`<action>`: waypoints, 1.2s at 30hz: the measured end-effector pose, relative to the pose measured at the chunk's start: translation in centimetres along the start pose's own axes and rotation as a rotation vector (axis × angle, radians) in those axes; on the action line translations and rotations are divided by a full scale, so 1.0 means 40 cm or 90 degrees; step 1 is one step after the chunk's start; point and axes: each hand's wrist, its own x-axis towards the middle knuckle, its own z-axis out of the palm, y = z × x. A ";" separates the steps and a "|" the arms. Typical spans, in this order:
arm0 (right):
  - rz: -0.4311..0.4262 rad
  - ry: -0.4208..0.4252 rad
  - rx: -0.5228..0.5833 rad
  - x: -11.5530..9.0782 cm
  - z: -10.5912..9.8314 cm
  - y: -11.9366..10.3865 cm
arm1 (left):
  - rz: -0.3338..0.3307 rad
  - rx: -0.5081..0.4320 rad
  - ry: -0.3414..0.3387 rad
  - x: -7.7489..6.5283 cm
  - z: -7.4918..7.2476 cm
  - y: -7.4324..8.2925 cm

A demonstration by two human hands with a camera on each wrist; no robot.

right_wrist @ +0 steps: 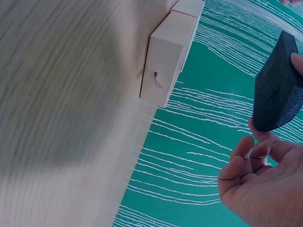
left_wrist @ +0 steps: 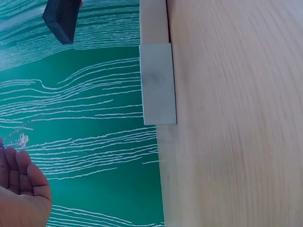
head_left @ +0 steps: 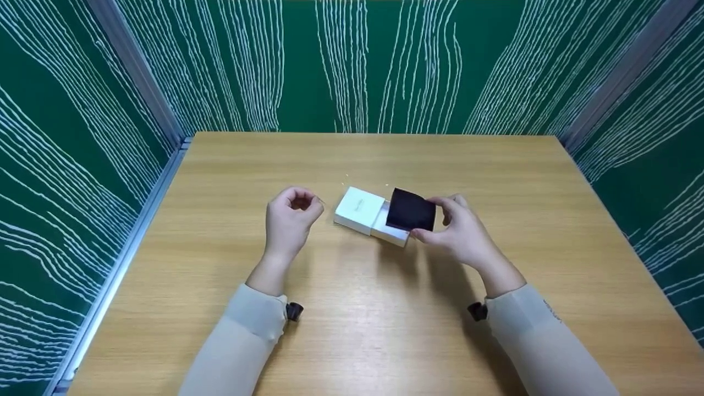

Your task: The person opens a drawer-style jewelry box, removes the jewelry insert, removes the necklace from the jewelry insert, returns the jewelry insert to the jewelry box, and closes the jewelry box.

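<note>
The right hand (head_left: 465, 234) holds a black foam pad (head_left: 410, 210) by its edge, pinched between thumb and fingers. The pad is up in the air, tilted, just above the open end of a small white box (head_left: 369, 216). The box lies on the wooden table (head_left: 352, 330), between the two hands. Its white sleeve (head_left: 358, 209) sits on the left part, and its inner tray (head_left: 391, 231) sticks out on the right, under the pad.

The left hand (head_left: 290, 220) is just to the left of the box and does not touch it. Its fingers are curled in. Something tiny may be between the fingertips, but it is too small to tell.

The right wrist view shows how thick the foam pad (right_wrist: 277, 90) is, and a small pull tab (right_wrist: 156, 80) on the end of the tray. The left wrist view shows the side of the box (left_wrist: 158, 83), the pad (left_wrist: 62, 19) far off, and only a bit of the left hand (left_wrist: 21, 187).
</note>
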 end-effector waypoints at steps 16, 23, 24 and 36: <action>0.021 -0.008 0.000 -0.004 -0.002 0.017 | -0.061 -0.051 -0.052 -0.007 0.027 -0.052; 0.024 -0.001 0.005 -0.006 -0.007 0.023 | -0.096 -0.041 -0.052 -0.001 0.033 -0.080; 0.023 0.000 0.005 -0.006 -0.007 0.024 | -0.101 -0.037 -0.051 0.000 0.033 -0.083; 0.016 0.001 0.011 -0.008 -0.011 0.018 | -0.129 -0.007 -0.077 0.006 0.040 -0.094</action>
